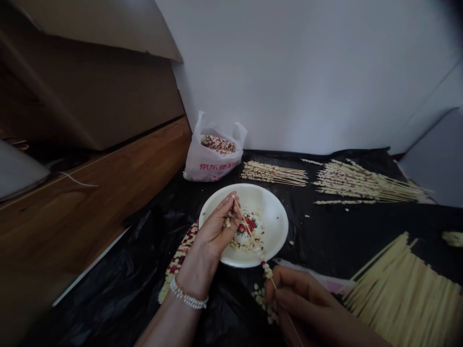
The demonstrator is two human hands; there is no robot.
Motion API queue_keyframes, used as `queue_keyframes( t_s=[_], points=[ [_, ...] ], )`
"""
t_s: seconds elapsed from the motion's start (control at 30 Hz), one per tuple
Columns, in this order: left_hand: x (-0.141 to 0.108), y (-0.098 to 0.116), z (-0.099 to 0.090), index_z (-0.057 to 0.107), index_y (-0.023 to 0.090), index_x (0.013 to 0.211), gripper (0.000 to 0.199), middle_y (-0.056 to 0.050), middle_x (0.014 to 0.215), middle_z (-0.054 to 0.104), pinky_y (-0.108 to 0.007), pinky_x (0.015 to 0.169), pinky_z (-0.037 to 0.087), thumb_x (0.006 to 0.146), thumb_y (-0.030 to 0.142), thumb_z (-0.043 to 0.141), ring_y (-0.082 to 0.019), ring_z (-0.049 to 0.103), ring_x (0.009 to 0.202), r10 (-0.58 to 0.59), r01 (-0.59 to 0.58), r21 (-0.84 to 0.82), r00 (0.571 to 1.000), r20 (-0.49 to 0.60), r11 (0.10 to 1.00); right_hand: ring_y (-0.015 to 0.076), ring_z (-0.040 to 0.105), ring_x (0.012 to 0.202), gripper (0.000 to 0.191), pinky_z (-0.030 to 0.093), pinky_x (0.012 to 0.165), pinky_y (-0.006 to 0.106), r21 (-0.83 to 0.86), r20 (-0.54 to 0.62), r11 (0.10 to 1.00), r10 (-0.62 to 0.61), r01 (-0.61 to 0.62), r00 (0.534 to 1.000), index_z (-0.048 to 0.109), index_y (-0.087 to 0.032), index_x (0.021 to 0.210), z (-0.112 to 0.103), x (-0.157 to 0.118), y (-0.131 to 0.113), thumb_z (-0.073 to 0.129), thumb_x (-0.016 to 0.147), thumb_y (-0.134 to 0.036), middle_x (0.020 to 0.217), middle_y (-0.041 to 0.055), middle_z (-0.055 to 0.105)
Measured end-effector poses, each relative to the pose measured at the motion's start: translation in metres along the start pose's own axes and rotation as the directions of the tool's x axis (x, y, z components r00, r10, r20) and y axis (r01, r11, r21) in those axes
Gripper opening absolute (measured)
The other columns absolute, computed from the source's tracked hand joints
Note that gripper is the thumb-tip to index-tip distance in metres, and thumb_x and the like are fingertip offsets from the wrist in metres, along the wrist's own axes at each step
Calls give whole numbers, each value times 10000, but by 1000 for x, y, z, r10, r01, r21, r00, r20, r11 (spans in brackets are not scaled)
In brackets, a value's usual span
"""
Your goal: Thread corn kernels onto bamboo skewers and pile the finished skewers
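Observation:
My right hand pinches a thin wooden skewer that slants up and left over the white bowl. Several pale and dark-red corn kernels are threaded on it just above my fingers. Over the bowl's left side, my left hand is curled, with loose corn kernels in the palm. Its thumb and forefinger are at the skewer's tip, where a kernel shows. More loose kernels lie in the bowl, around a red flower print. A red-and-cream corn cob lies partly behind my left forearm.
A plastic bag of cobs stands behind the bowl. Threaded skewers lie in a small pile and a larger pile. Bare skewers fan out at right. Black sheeting covers the surface; a cardboard box stands at left.

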State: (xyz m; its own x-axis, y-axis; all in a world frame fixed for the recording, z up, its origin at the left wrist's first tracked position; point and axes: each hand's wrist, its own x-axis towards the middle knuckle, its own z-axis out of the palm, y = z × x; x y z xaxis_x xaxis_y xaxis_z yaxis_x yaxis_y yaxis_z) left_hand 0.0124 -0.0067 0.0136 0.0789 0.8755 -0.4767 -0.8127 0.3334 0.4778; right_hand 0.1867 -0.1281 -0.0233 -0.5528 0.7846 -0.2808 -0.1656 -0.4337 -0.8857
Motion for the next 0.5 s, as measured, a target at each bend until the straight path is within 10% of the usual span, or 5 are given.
queue_keyframes(
  t_s=[0.5],
  points=[
    [-3,-1,4,674,88,957,199,-46,792,679,-129,607,541,843,-3,537,-71,644,655,17,-19,-30,998,-59,999,84,407,389,306,292,399,190,52,63,999,10,-14,998,589,-229,875,-2,2,4,574,858,-535,506,-60,506]
  ],
)
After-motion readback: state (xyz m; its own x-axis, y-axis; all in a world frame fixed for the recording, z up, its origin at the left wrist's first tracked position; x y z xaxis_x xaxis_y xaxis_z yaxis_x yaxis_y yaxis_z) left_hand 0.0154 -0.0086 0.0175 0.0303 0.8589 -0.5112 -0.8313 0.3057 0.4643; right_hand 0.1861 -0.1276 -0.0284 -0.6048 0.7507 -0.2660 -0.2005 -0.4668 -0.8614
